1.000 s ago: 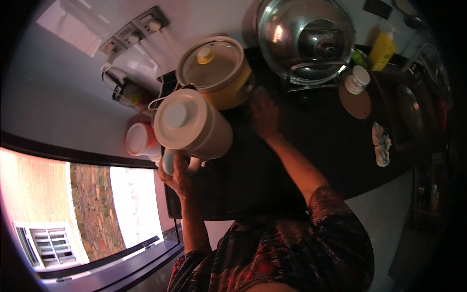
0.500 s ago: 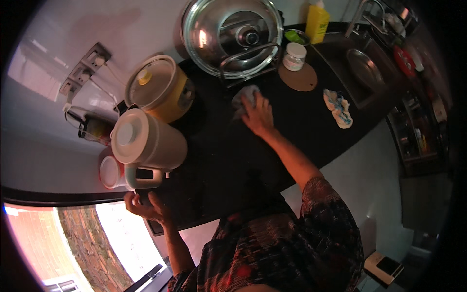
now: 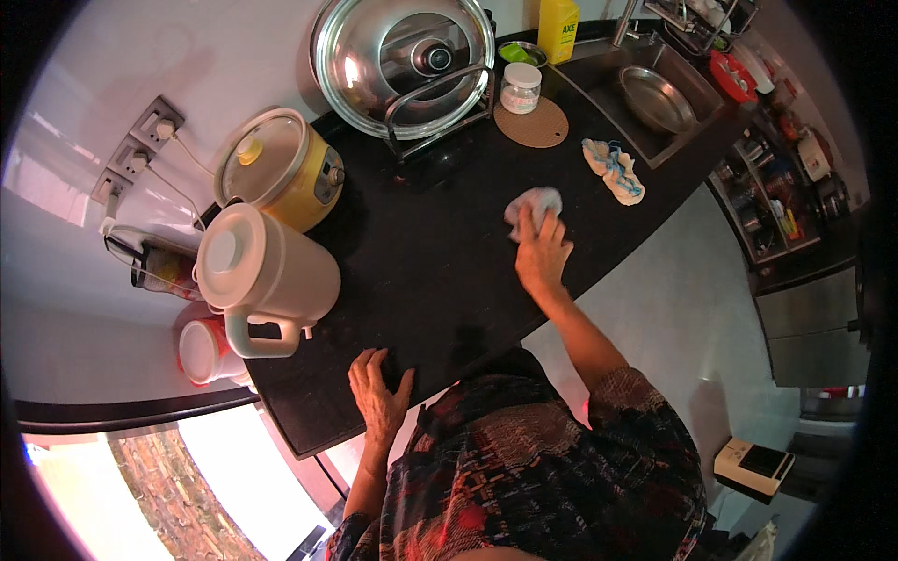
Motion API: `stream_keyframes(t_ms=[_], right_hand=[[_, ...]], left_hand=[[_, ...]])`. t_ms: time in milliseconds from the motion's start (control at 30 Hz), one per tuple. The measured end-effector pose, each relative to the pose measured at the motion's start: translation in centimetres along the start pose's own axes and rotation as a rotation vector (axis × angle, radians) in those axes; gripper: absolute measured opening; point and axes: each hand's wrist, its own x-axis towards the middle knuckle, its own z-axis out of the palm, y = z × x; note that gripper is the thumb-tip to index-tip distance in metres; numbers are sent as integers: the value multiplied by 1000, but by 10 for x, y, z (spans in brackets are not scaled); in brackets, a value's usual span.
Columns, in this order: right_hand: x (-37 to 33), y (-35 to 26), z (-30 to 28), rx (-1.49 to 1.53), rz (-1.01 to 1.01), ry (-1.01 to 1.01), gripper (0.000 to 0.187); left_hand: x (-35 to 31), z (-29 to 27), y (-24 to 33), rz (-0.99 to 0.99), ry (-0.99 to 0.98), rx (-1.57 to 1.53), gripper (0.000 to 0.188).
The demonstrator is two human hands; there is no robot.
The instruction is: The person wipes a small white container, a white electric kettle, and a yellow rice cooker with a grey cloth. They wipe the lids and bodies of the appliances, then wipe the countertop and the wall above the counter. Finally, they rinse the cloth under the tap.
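Observation:
A pale grey cloth [image 3: 529, 208] lies bunched under the fingers of my right hand [image 3: 543, 254], pressed on the black countertop [image 3: 440, 257]. At the counter's near edge, my left hand [image 3: 379, 397] rests with its fingers spread and nothing in them. The white kettle [image 3: 290, 276] stands to the left of that hand, its handle facing me. A second, crumpled white and blue cloth [image 3: 615, 173] sits to the right of my right hand, apart from it.
Along the wall stand a yellow electric cooker [image 3: 297, 192], a large steel lid [image 3: 374, 79] in a rack, a white-lidded jar [image 3: 520, 89] on a brown round mat [image 3: 538, 129], and a yellow bottle [image 3: 558, 33]. The sink [image 3: 608, 79] holds a metal basin [image 3: 658, 98].
My right hand has moved right and nearer with the grey cloth. My left hand has shifted from beside the kettle handle rightward to the counter's near edge.

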Motion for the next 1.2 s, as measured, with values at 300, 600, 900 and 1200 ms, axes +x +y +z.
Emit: stream_keyframes(t_ms=[300, 600, 900, 1200], right_hand=[[-119, -111, -22, 358, -650, -204, 78], [-49, -5, -38, 889, -555, -114, 32], [99, 231, -36, 120, -238, 265, 59], [128, 237, -7, 210, -320, 171, 48]], left_hand=[[14, 11, 15, -33, -25, -220, 60], [24, 50, 42, -35, -59, 122, 77], [88, 148, 130, 67, -132, 172, 75], [125, 274, 299, 465, -257, 124, 75]])
